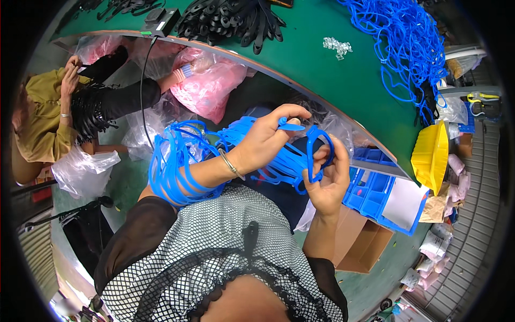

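My left hand (268, 134) pinches the flat end of a blue rubbery strap (291, 127) that pokes out past the fingers. Just to its right, my right hand (330, 180) is closed on a bent blue loop (311, 147), with the thumb and fingers around its lower part. Many more blue straps (166, 166) hang looped around my left forearm, and others lie across my lap under both hands. A metal bangle (230, 163) circles my left wrist.
A green table (322, 75) curves ahead, bearing black straps (230, 21), clear small pieces (338, 47) and tangled blue cords (402, 43). At right are a yellow tray (431, 158), blue bins (370, 185) and a cardboard box (365, 241). A seated person (48, 112) handles black strips at left.
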Tool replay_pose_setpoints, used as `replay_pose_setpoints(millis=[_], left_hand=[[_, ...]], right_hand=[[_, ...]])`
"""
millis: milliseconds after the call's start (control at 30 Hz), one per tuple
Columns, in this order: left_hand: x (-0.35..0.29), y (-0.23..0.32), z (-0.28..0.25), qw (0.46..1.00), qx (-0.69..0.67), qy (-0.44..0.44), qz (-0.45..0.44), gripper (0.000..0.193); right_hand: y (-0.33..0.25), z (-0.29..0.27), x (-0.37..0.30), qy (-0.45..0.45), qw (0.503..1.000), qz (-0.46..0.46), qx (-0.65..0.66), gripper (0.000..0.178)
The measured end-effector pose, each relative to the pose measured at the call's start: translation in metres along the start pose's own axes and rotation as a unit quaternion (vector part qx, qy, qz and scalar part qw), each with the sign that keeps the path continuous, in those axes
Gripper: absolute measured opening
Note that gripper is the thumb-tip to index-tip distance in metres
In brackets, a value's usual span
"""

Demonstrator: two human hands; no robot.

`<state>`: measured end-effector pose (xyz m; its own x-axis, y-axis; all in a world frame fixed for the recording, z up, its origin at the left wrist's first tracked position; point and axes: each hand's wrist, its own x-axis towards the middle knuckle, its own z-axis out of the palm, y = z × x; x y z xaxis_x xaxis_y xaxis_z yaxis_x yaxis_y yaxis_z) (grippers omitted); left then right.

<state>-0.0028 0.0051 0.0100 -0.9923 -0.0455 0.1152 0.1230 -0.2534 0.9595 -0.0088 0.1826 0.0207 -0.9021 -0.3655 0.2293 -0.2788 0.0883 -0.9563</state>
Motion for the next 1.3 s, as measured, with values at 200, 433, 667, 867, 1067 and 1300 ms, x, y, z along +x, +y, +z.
replay_pose_setpoints(millis=[200,433,667,867,1067,1300], left_hand=[[-0.002,-0.004,-0.002,0.998,0.052,-0.011,0.045,0.037],[0.002,0.015,-0.012,0.995,-0.010,-0.092,-0.035,0.041],[0.007,0.009,-0.018,0.980,0.187,-0.028,0.065,0.017],[0.004,-0.012,-0.007,0.952,0.278,0.030,0.128,0.015],[0.004,-0.012,-0.007,0.908,0.361,0.027,0.209,0.013],[0.012,-0.007,-0.042,0.998,0.000,-0.045,-0.045,0.022]], right_hand=[[0.010,0.004,0.001,-0.017,0.999,-0.007,-0.045,0.064],[0.012,0.000,0.005,-0.013,0.994,-0.025,-0.103,0.063],[0.003,-0.008,0.013,-0.049,0.961,-0.055,-0.266,0.071],[-0.013,0.015,0.017,-0.050,0.901,-0.112,-0.417,0.083],[0.001,0.033,0.022,-0.021,0.910,-0.080,-0.405,0.058],[-0.030,0.003,0.026,-0.117,0.951,-0.033,-0.283,0.039]])
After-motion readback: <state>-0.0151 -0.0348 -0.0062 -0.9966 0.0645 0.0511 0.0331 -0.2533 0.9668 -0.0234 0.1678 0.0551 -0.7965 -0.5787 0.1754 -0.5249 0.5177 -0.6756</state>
